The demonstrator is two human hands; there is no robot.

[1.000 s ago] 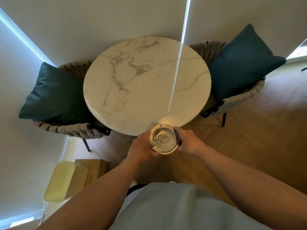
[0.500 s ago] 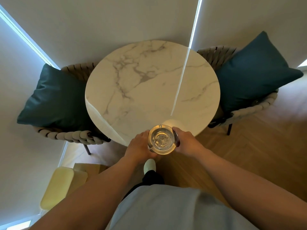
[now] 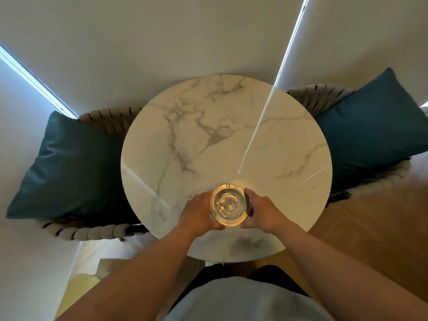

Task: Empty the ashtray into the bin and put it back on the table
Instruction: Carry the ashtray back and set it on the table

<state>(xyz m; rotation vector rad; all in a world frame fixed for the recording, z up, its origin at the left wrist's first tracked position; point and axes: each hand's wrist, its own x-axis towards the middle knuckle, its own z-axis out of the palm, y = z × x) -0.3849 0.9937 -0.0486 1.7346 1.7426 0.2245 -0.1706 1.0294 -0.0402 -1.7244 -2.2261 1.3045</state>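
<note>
Gripping a round glass ashtray (image 3: 229,205) between both palms, I hold it over the near part of the marble table (image 3: 289,144). My left hand (image 3: 199,213) is curled against its left wall and my right hand (image 3: 262,213) against its right wall, fingers wrapped round the far side and thumbs meeting the near rim. A patch of grey ash lies in the middle of the bowl. Whether the base rests on the stone or sits just above it, I cannot tell.

Beyond my hands the round tabletop is bare, white with grey veins, a thin bright streak of light crossing it from the far right. Its near edge curves just in front of my body, between my forearms; its far edge comes close to the pale wall.

A woven rope chair (image 3: 92,231) stands at the table's left side with a teal cushion (image 3: 69,165) on it, the cushion touching the table edge. A second rope chair (image 3: 319,96) with another teal cushion (image 3: 370,126) stands at the right. Wooden floor (image 3: 382,228) lies open to my right, past the chair. Low on my left, beside my left forearm, sit a pale yellow object (image 3: 78,288) and a brown box (image 3: 111,265).
</note>
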